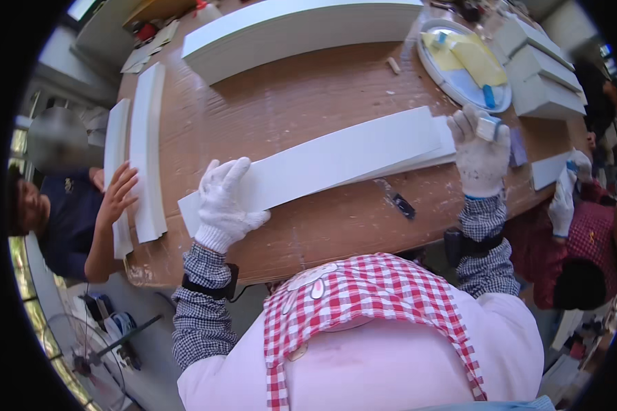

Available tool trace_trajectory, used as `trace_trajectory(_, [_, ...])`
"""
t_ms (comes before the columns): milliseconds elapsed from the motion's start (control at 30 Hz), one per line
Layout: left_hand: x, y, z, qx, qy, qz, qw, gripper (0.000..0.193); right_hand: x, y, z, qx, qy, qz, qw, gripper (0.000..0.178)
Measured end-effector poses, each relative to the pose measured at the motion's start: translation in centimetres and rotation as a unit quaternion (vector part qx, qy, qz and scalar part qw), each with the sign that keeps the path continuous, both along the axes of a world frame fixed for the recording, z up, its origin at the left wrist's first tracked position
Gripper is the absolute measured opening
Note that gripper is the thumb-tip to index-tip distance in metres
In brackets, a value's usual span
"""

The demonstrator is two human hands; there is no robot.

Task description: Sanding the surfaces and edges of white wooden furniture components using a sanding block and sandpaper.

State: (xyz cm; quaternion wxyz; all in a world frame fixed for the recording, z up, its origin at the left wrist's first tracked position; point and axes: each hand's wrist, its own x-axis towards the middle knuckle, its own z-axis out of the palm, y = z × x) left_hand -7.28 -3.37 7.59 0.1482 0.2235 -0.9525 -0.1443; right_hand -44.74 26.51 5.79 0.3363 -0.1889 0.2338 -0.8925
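Note:
A long white board [343, 154] lies slantwise on the brown table in front of me, over another white board [446, 142] whose edge shows at the right. My left hand [226, 198], in a white knitted glove, rests on the upper board's left end with fingers spread. By the boards' right end, my right hand [482, 157] is raised, also gloved. Its fingers are curled round a small white block [487, 128] with a bluish edge. What the block is made of cannot be made out.
A tall stack of long white boards [301, 44] stands at the back, with narrower white stacks [148, 151] at left, near a co-worker's hand [120, 192]. At right are a round white tray [428, 68] with yellow sheets, stacked white pieces [545, 96] and another gloved worker. A small dark object [401, 204] lies nearby.

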Motion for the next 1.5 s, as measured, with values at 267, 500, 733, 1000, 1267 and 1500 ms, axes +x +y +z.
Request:
trace_trajectory(267, [5.6, -4.6, 3.8, 0.044, 0.128, 0.280, 0.950, 0.090, 1.8, -2.3, -1.7, 0.048, -0.005, 0.036, 0.998, 0.057])
trace_trajectory(500, [7.1, -7.9, 3.9, 0.093, 0.131, 0.401, 0.902, 0.089, 4.8, -6.2, -2.5, 0.105, -0.015, 0.048, 0.993, 0.051])
trace_trajectory(733, [6.9, -13.0, 4.0, 0.069, -0.018, 0.488, 0.870, 0.093, 4.2, -6.7, -2.9, 0.088, 0.002, 0.079, 0.993, 0.048])
trace_trajectory(1000, [12.1, -21.3, -0.6, 0.054, -0.127, 0.548, 0.825, 0.095, 4.3, -7.0, -2.9, 0.068, 0.018, 0.095, 0.993, 0.050])
trace_trajectory(1267, [4.1, -12.1, -2.0, -0.019, -0.238, 0.351, 0.906, 0.097, 4.1, -6.5, -2.8, 0.113, 0.015, 0.064, 0.991, 0.050])
trace_trajectory(1500, [-5.2, 5.3, -2.2, -0.034, -0.271, 0.098, 0.957, 0.093, 4.3, -6.7, -3.1, 0.103, 0.030, 0.088, 0.990, 0.049])
